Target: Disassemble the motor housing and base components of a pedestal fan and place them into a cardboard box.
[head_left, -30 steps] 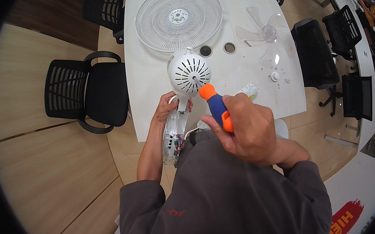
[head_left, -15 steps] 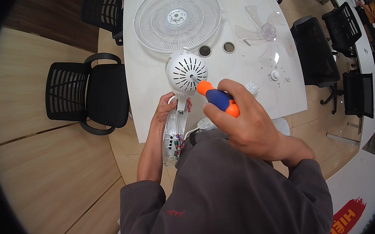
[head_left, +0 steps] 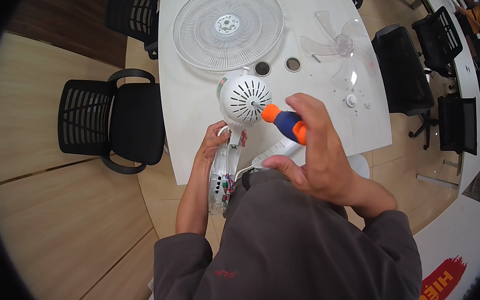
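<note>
A white fan motor housing [head_left: 247,96] with radiating slots stands tilted above the table's near edge. My left hand [head_left: 214,141] is closed around the fan's neck [head_left: 234,136] just below it. Down from there runs an opened control body [head_left: 222,171] with coloured wires showing. An orange and blue screwdriver [head_left: 285,123] has its tip at the centre of the slotted cover. My right hand [head_left: 326,155] has the handle's end against its palm, thumb and index finger spread off the grip; its other fingers are partly hidden.
On the white table [head_left: 324,106] lie a round fan grille [head_left: 226,51], a clear fan blade [head_left: 344,44], a white knob [head_left: 351,100] and several small parts. A white panel [head_left: 277,151] sits near my lap. Black chairs [head_left: 134,118] flank the table.
My right thumb and fingers have loosened and spread from the screwdriver handle. The motor housing and screwdriver have shifted slightly right and down in view. My left hand keeps its hold.
</note>
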The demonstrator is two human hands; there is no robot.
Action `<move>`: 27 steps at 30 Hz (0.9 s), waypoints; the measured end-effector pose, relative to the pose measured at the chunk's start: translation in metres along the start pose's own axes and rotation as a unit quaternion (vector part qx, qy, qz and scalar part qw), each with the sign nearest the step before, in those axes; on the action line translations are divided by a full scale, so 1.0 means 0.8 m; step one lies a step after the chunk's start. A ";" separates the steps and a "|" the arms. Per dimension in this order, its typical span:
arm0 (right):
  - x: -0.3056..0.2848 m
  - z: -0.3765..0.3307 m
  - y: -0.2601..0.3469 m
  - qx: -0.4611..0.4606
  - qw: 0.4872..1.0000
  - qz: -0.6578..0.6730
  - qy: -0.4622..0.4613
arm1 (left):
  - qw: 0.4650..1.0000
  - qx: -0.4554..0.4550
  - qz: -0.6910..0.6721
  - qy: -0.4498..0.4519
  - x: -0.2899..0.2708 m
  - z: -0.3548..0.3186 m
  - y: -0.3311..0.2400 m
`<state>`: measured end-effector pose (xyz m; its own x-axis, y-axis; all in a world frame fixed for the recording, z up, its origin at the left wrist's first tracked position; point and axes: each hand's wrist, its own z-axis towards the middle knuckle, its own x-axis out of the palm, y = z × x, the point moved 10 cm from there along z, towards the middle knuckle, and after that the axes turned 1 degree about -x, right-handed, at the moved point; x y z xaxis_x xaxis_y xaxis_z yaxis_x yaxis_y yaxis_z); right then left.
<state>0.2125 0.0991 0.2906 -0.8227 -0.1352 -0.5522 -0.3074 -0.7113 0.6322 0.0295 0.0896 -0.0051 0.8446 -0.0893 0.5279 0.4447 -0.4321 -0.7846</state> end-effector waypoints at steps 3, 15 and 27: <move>-0.002 -0.006 -0.015 0.050 0.998 0.013 -0.034 | 1.000 0.012 0.007 0.001 -0.003 0.001 -0.001; 0.004 -0.014 -0.022 0.055 0.996 0.024 -0.060 | 0.998 0.048 0.022 -0.029 -0.009 0.004 -0.013; 0.018 -0.010 -0.031 0.070 0.994 0.056 -0.067 | 0.999 0.053 0.004 -0.003 -0.017 0.005 -0.009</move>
<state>0.2124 0.1091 0.2629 -0.9094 -0.1082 -0.4015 -0.2653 -0.5926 0.7606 0.0157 0.0975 -0.0082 0.8501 -0.0875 0.5193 0.4663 -0.3330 -0.8195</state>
